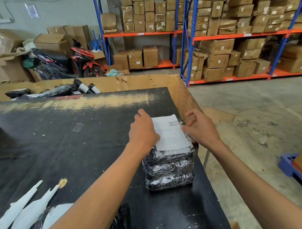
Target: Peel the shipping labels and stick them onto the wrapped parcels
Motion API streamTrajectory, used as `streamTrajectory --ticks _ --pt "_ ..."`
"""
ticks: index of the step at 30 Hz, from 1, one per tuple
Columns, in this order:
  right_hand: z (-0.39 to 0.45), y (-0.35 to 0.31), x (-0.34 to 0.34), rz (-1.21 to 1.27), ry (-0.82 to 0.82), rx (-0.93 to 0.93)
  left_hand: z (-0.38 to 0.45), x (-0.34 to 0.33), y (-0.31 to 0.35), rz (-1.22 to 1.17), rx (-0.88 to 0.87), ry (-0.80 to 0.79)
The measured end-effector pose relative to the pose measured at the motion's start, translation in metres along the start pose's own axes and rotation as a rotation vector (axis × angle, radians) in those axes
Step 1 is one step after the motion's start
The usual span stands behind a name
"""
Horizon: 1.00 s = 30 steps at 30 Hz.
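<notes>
Black wrapped parcel (169, 168) at the table's (65, 142) right edge, white shipping label (169, 133) on top (barcode far end), left hand (143, 132) flat pressing it, right hand (200, 127) pinching its right edge.

Even indoor light, wide-angle view, mostly sharp

Soft overhead light fills the room; shadows under the arms on the black worktop (60, 142) are faint. A pale sheen runs across the worktop's far edge toward 12 o'clock, and the parcel's plastic wrap (169, 170) glints near centre. Shelving uprights (186, 36) bow at 1 to 3 o'clock from lens distortion. Forearms at 6 o'clock look slightly soft.
</notes>
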State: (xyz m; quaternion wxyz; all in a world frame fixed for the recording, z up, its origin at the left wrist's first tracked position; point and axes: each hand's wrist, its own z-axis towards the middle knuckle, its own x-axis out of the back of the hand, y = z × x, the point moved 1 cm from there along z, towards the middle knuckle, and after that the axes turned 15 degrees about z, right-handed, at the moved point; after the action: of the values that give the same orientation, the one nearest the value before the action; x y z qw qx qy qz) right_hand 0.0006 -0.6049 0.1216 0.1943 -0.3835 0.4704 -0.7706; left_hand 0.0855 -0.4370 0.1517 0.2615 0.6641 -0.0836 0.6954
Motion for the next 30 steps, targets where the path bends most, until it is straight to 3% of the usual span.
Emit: streamTrajectory --ticks 3,5,9,17,20,26,30 --pt "0.007 0.009 -0.006 -0.153 -0.109 0.122 0.006 -0.003 -0.001 0.135 -0.251 -0.199" --pt "0.01 0.021 -0.011 -0.184 -0.209 0.127 0.009 -0.007 -0.006 0.208 -0.309 -0.323" --pt "0.015 0.026 -0.016 -0.119 -0.27 0.088 0.016 -0.014 -0.013 0.256 -0.315 -0.388" --pt "0.039 0.014 -0.028 -0.56 -0.455 -0.008 0.028 -0.016 -0.016 0.395 -0.28 -0.458" --pt "0.039 0.011 -0.029 -0.479 -0.457 -0.02 0.03 -0.015 -0.016 0.427 -0.26 -0.494" --pt "0.037 0.025 -0.023 -0.115 -0.294 -0.143 0.037 -0.017 -0.017 0.469 -0.264 -0.468" --pt "0.042 0.024 -0.025 -0.077 -0.275 -0.16 0.04 -0.024 -0.012 0.446 -0.216 -0.383"
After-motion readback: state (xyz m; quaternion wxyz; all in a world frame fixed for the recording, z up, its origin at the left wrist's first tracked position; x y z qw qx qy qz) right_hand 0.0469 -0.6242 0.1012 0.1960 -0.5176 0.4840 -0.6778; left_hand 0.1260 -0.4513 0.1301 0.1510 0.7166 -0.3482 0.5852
